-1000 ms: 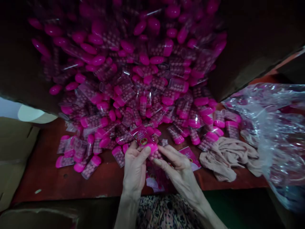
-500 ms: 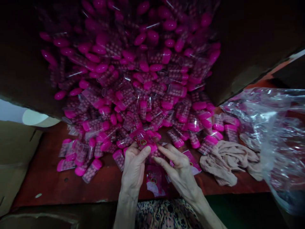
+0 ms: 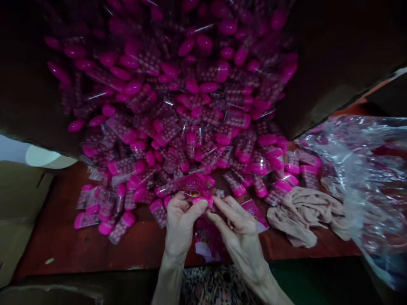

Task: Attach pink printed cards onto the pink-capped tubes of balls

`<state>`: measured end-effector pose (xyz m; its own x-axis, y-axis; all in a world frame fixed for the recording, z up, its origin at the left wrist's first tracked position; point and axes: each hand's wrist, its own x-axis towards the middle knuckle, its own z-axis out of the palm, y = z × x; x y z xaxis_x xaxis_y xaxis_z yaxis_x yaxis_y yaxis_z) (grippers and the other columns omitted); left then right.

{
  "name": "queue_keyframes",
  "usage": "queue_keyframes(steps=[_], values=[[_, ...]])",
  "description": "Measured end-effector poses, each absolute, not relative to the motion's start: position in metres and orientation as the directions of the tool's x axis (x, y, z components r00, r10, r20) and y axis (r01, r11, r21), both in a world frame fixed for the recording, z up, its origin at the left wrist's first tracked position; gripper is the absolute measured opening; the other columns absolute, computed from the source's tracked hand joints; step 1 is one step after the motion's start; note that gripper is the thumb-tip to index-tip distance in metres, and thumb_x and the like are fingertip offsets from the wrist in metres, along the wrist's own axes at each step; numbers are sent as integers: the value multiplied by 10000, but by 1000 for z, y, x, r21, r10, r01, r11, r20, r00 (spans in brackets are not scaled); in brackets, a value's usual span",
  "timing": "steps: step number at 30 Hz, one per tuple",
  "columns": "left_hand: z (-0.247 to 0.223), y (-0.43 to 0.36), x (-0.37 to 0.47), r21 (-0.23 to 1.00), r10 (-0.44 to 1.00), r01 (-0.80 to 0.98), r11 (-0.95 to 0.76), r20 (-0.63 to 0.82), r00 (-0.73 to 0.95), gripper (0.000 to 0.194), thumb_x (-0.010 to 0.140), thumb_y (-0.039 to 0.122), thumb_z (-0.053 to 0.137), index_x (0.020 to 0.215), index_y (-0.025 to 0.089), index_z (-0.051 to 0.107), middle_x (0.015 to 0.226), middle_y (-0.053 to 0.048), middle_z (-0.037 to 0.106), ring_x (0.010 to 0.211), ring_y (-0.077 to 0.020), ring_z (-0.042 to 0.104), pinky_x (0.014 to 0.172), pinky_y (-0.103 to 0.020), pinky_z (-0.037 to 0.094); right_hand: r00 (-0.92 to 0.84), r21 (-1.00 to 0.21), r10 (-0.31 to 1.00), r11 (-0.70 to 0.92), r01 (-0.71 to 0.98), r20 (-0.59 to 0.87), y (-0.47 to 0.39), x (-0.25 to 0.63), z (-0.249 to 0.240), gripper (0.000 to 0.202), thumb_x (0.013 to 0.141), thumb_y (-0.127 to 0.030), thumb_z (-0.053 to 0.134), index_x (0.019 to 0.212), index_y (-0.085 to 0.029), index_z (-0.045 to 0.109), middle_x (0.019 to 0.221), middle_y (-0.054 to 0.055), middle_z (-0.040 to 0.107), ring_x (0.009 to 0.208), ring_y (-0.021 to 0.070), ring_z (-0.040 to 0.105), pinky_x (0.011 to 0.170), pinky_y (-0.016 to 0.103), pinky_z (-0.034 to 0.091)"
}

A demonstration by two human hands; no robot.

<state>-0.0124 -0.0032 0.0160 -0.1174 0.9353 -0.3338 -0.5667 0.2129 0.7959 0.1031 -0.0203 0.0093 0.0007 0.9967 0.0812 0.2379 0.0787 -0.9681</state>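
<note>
My left hand (image 3: 180,224) is closed around a small clear candy bottle with a pink cap, its thumb pressed on the pink part. A shiny pink printed label (image 3: 192,186) shows above that thumb, on or against the bottle. My right hand (image 3: 239,224) pinches at the bottle's right side with thumb and forefinger; the fingers partly hide what they grip. Below the hands, more pink printed labels (image 3: 206,243) lie on the red table (image 3: 127,250). Another label (image 3: 254,214) sits just right of my right hand.
A large heap of candy bottles (image 3: 190,140) with pink caps spills from a dark open box (image 3: 321,76). A small group of bottles (image 3: 108,207) lies left. On the right are a crumpled beige cloth (image 3: 305,216) and clear plastic wrap (image 3: 372,190). Cardboard (image 3: 19,212) stands far left.
The pink label between my hands has tilted and now lies flatter and wider over the bottle. Both hands stay close together, with my right fingers shifted slightly.
</note>
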Motion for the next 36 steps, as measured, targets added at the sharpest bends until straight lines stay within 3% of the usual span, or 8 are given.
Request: queue_keyframes(steps=[8, 16, 23, 31, 36], values=[[16, -9, -15, 696, 928, -657, 290, -372, 15, 165, 574, 205, 762, 721, 158, 701, 770, -74, 728, 593, -161, 642, 605, -280, 521, -150, -996, 985, -86, 16, -87, -14, 105, 17, 94, 771, -266, 659, 843, -209, 682, 826, 11, 630, 791, 159, 592, 718, 260, 493], [16, -10, -13, 727, 895, -633, 267, -431, -117, 197, 621, 332, 745, 652, 152, 672, 545, -27, 648, 541, -150, 607, 608, -298, 511, -92, -986, 996, 12, 169, -4, -19, 97, 19, 124, 803, -252, 617, 905, -214, 677, 761, 7, 608, 701, 145, 576, 646, 253, 491], [12, -10, -12, 690, 870, -671, 270, -474, -137, 119, 605, 234, 765, 625, 152, 682, 600, -5, 654, 557, -103, 582, 601, -227, 480, -62, -953, 996, 75, 293, 59, -24, 96, 13, 166, 840, -180, 552, 980, -205, 639, 826, 26, 594, 762, 157, 575, 685, 252, 477], [7, -16, -10, 640, 849, -695, 327, -522, -81, 231, 585, 356, 767, 657, 151, 688, 612, -31, 666, 613, -157, 614, 666, -302, 494, -175, -985, 978, -85, 147, -110, -18, 104, 19, 116, 842, -258, 564, 884, -204, 658, 798, 9, 596, 741, 144, 569, 657, 238, 469], [6, -21, -6, 763, 849, -578, 291, -484, -211, 170, 623, 319, 746, 666, 160, 703, 571, -6, 652, 513, -108, 558, 557, -231, 466, -117, -985, 987, -94, 145, -111, -21, 99, 14, 132, 820, -263, 591, 911, -206, 669, 791, 8, 596, 729, 141, 575, 647, 239, 471]])
